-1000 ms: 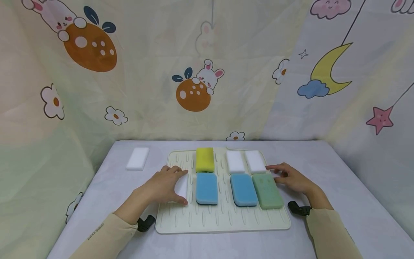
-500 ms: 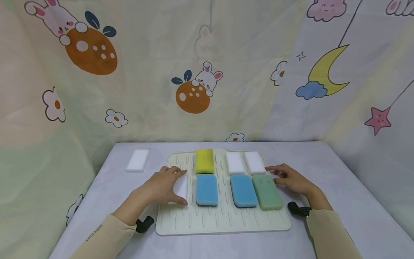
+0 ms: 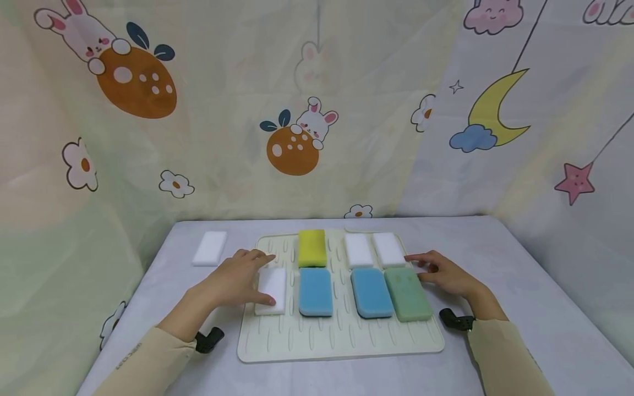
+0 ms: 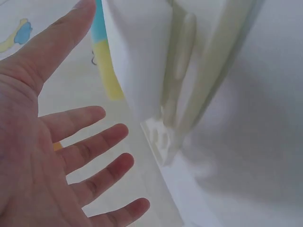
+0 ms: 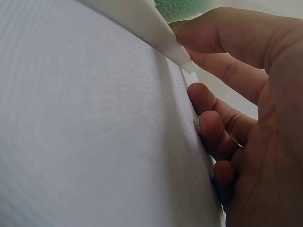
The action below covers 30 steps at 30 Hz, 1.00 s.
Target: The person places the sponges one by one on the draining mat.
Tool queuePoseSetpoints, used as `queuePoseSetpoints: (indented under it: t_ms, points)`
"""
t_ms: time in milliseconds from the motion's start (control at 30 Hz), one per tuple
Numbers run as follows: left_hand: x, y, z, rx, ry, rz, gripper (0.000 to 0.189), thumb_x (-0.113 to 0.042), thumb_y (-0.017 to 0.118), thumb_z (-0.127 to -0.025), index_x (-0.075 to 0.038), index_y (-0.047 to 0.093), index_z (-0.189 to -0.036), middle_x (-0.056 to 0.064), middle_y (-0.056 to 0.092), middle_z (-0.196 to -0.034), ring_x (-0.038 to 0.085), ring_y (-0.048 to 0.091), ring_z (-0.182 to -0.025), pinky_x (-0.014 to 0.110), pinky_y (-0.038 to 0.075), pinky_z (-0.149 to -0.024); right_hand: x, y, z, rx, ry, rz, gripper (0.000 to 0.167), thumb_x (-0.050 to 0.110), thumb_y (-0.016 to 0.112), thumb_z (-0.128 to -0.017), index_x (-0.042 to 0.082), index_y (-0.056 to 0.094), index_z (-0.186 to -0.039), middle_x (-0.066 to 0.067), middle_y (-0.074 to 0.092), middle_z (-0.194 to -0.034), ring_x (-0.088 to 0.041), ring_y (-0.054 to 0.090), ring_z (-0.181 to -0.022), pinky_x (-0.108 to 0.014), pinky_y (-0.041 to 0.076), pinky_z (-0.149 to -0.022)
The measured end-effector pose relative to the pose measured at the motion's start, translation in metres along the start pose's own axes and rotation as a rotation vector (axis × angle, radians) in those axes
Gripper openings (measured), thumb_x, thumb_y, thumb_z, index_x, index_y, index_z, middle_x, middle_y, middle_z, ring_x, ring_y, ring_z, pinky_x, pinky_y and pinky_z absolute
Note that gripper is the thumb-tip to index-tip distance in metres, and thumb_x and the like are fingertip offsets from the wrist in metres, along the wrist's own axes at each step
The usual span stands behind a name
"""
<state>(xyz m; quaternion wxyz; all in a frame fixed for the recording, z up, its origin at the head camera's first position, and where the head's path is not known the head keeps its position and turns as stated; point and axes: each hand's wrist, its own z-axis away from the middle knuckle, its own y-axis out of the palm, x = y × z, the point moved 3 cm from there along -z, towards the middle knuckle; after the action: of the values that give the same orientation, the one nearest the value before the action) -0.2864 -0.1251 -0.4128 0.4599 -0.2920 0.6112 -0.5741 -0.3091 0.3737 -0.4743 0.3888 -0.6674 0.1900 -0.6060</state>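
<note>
My left hand is over the left side of a ribbed cream mat, fingers and thumb spread. Under it a white sponge block lies flat on the mat, its left part overlapped by the hand. The left wrist view shows the fingers straight and apart, holding nothing. At the mat's right edge rests my right hand, index finger reaching toward a white block and thumb beside a green sponge. In the right wrist view the thumb touches the mat's rim; the other fingers curl loosely.
Also on the mat are a yellow sponge, two blue sponges, one left and one right, and another white block. A separate white block lies on the white tablecloth at the back left. A printed curtain hangs behind.
My left hand has loosened from the white block and drawn back left, uncovering more of it on the mat. The right hand stays at the mat's edge.
</note>
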Motion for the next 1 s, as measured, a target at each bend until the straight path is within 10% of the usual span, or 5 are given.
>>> queuePoseSetpoints:
  t_ms: [1000]
  points:
    - [0.053, -0.010, 0.002, -0.092, -0.022, 0.016, 0.091, -0.059, 0.083, -0.080, -0.011, 0.053, -0.151, 0.016, 0.052, -0.151, 0.047, 0.045, -0.139, 0.066, 0.042, -0.110, 0.003, 0.000, 0.001, -0.006, -0.018, -0.031, 0.048, 0.018, 0.073, -0.095, 0.016, 0.064, -0.142, -0.013, 0.056, -0.121, -0.019, 0.046, -0.090, -0.027, 0.043, -0.075]
